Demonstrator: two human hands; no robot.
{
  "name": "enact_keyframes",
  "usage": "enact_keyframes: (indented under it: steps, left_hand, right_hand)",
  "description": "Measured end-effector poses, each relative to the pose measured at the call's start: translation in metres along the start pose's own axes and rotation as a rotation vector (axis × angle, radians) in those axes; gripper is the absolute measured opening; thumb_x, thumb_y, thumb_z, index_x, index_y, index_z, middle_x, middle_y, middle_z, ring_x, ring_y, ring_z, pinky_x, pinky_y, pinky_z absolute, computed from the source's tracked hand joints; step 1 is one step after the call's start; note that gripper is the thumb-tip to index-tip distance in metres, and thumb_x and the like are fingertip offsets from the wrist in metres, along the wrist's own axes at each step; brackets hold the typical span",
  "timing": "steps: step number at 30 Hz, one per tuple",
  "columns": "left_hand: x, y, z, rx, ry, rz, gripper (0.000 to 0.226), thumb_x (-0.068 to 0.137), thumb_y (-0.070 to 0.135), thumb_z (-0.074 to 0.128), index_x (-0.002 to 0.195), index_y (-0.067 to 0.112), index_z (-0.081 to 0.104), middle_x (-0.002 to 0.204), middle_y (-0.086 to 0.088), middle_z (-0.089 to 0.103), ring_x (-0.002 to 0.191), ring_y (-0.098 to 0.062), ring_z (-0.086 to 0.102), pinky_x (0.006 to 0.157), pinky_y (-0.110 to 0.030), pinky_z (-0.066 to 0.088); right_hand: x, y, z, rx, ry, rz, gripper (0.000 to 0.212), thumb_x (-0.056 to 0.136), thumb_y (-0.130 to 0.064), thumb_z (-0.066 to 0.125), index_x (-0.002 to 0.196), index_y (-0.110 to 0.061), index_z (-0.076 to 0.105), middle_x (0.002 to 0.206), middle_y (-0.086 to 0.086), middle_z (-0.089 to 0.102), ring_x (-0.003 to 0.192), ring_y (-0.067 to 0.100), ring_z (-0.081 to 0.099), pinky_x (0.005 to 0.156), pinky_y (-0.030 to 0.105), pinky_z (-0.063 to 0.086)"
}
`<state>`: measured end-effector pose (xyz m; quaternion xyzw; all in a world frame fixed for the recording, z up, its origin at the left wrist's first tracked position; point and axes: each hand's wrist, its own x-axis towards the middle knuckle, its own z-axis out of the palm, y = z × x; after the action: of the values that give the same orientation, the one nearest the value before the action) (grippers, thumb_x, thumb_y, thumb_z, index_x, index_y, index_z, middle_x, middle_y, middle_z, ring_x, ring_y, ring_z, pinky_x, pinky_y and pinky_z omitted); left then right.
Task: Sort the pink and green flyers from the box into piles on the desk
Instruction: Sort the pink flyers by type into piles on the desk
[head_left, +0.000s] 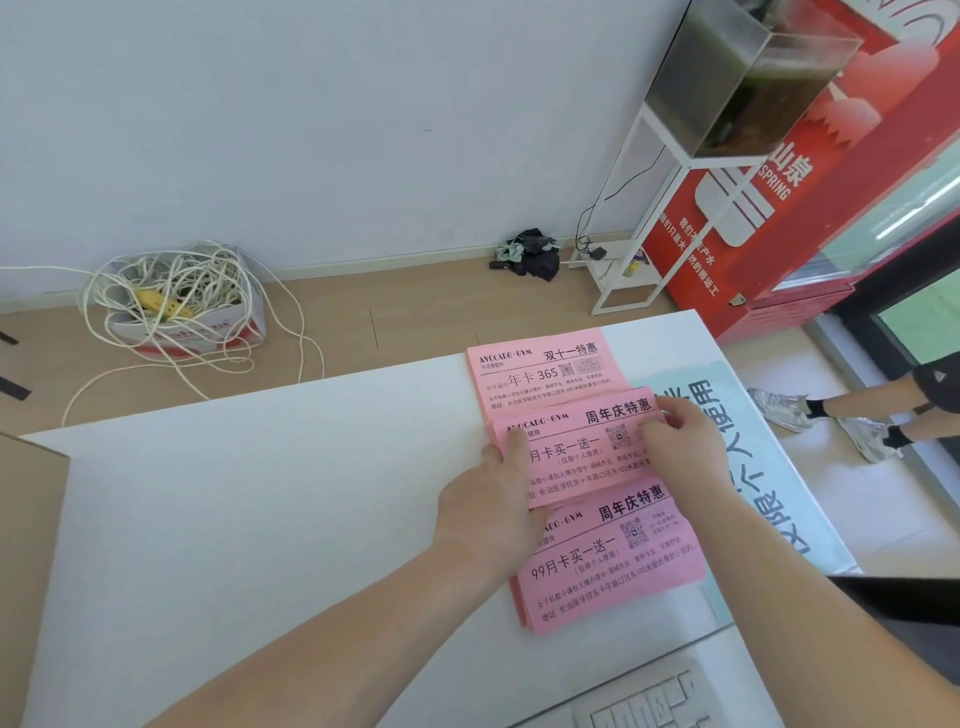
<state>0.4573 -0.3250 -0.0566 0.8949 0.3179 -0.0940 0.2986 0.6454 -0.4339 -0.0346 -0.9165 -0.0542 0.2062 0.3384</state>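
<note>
On the white desk (260, 519), which fills the near field, a keyboard (649, 701) lies at the near edge and a cardboard box (26, 519) shows at the left edge; beyond the desk run a wood floor (395, 312) and a white wall (311, 130); a carton of tangled white cable (176, 306) stands far left, a glass tank (737, 88) and a red cabinet (779, 218) far right. Three pink stacks lie in a row on the right of the desk: far pink pile (540, 369), middle pink stack (587, 452), near pink pile (608, 566); a pale green sheet (769, 467) lies just right of them. Left hand (493, 499) grasps the middle pink stack at its left edge, thumb on top; right hand (680, 441) grasps its right edge.
</note>
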Motion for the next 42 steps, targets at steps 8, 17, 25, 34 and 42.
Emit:
enact_keyframes:
  steps: [8,17,25,34,42]
  left_hand:
    - [0.001,0.008,0.000,0.121,0.018,0.003,0.083,0.095,0.048,0.056,0.159,0.020,0.011,0.125,-0.008,0.052,0.099,-0.028,0.063,0.074,-0.037,0.051]
    - [-0.034,-0.024,-0.031,-0.253,-0.011,0.042,0.066,0.090,0.053,0.067,0.146,0.033,0.039,0.116,0.010,0.064,0.102,-0.015,0.065,0.086,-0.035,0.055]
    - [-0.121,-0.127,-0.090,-0.523,0.243,-0.149,0.028,0.095,0.037,0.066,0.123,0.032,0.066,0.104,0.020,0.068,0.086,0.007,0.065,0.077,-0.015,0.052]
    - [-0.274,-0.250,-0.140,-0.740,0.562,-0.395,0.011,0.093,0.030,0.071,0.099,0.038,0.072,0.094,0.022,0.073,0.082,0.003,0.067,0.070,-0.015,0.052]
    - [-0.362,-0.371,-0.133,-0.183,0.609,-0.692,0.036,0.090,0.024,0.070,0.126,0.021,0.069,0.138,0.008,0.059,0.131,-0.016,0.051,0.106,-0.031,0.041]
  right_hand:
    - [0.002,0.004,0.004,-0.074,-0.040,-0.031,0.064,0.091,-0.018,0.049,0.154,-0.027,0.044,0.153,-0.002,0.050,0.139,0.025,0.046,0.114,0.049,0.040]
    - [-0.035,-0.024,0.030,-0.469,0.031,-0.224,0.066,0.095,-0.021,0.048,0.158,-0.018,0.029,0.163,0.009,0.031,0.149,0.030,0.029,0.121,0.054,0.028]
    - [-0.163,-0.109,0.130,-0.293,-0.364,-0.680,0.026,0.101,-0.027,0.051,0.119,-0.029,0.069,0.115,-0.017,0.069,0.105,0.008,0.064,0.090,0.035,0.054]
    - [-0.307,-0.184,0.251,-0.082,-0.744,-0.953,0.020,0.100,-0.021,0.059,0.110,-0.026,0.075,0.106,-0.022,0.072,0.100,-0.004,0.063,0.090,0.019,0.051]
    - [-0.368,-0.175,0.322,-0.392,-0.734,-1.319,0.019,0.096,-0.023,0.063,0.112,-0.027,0.074,0.112,-0.016,0.069,0.106,0.009,0.060,0.092,0.027,0.051]
